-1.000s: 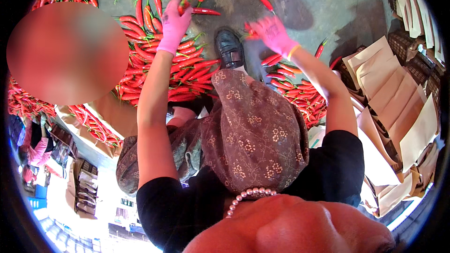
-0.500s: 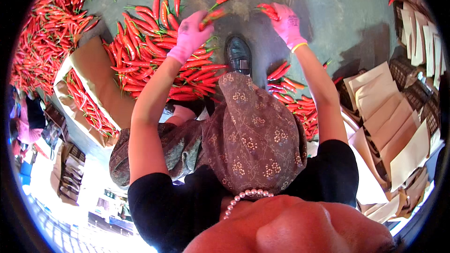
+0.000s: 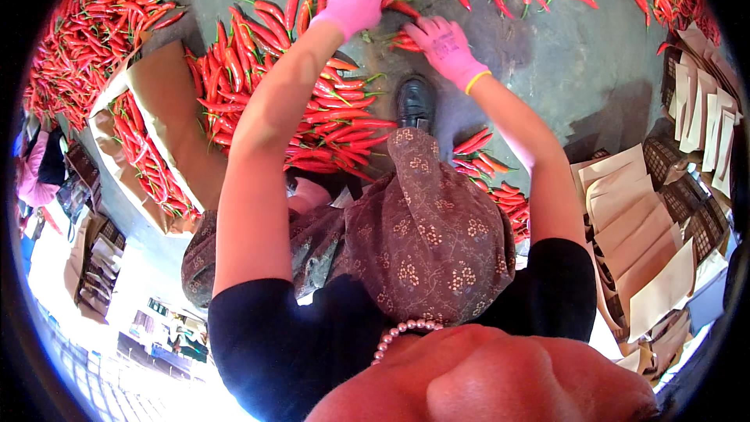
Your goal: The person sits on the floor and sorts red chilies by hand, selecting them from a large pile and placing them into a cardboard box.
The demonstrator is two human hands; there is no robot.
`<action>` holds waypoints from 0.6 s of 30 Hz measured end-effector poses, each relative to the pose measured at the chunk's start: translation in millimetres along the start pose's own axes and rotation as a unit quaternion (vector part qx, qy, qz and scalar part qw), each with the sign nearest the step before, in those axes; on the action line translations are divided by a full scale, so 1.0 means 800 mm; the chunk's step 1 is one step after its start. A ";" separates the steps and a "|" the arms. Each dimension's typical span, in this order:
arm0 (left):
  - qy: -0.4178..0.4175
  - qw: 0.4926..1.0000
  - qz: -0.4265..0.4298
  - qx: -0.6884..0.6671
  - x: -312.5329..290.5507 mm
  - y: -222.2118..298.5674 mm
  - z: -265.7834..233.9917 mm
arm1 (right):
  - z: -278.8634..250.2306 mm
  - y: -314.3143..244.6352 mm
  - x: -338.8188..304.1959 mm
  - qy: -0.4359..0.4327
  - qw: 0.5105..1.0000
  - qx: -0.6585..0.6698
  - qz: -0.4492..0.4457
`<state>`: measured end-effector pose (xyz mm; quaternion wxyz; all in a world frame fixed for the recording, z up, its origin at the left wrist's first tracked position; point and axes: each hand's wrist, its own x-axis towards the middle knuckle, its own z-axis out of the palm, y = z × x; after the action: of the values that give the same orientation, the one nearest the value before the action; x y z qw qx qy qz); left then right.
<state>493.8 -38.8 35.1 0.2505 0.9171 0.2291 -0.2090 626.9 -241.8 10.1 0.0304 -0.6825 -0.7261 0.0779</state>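
Both my hands wear pink gloves and reach out over the grey floor. My left hand (image 3: pixel 353 8) is bent over red chili peppers at the far side, its fingers closed around a chili pepper (image 3: pixel 402 8) that sticks out past the fingertips. Just nearer and to the right, my right hand (image 3: pixel 444 47) grips a few red chili peppers (image 3: pixel 405 42), partly hidden by the fingers. Below my left forearm, a spread of red chili peppers (image 3: pixel 344 117) lies in rows with green stems. A smaller pile of chili peppers (image 3: pixel 508 202) lies by my right side.
An open brown paper bag (image 3: pixel 168 101) full of chilies leans at the left. Heaps of chilies (image 3: pixel 86 39) cover the far left, with more along the far edge. My black shoe (image 3: pixel 415 101) stands mid-floor. Stacked brown paper bags (image 3: pixel 633 219) and dark crates (image 3: pixel 687 211) are on the right.
My left hand has moved farther away and to the right, onto chilies there. My right hand has come left and slightly nearer, still with chilies in its fingers, so the hands are closer together.
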 end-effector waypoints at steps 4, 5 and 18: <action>-0.183 0.981 0.014 -0.063 -0.097 -0.058 0.025 | -0.024 0.005 -0.024 -0.094 0.992 0.086 -0.016; -0.151 0.976 0.056 -0.146 -0.117 -0.078 0.014 | -0.028 0.009 -0.009 -0.068 0.986 0.148 0.025; 0.146 0.943 -0.190 -0.229 0.057 -0.171 -0.033 | 0.053 -0.084 0.212 0.249 0.464 0.783 0.330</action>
<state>466.1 95.9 -16.8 0.3734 0.7947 0.4750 -0.0585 542.9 -79.3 -31.6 0.7036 -0.5524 -0.0432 0.4449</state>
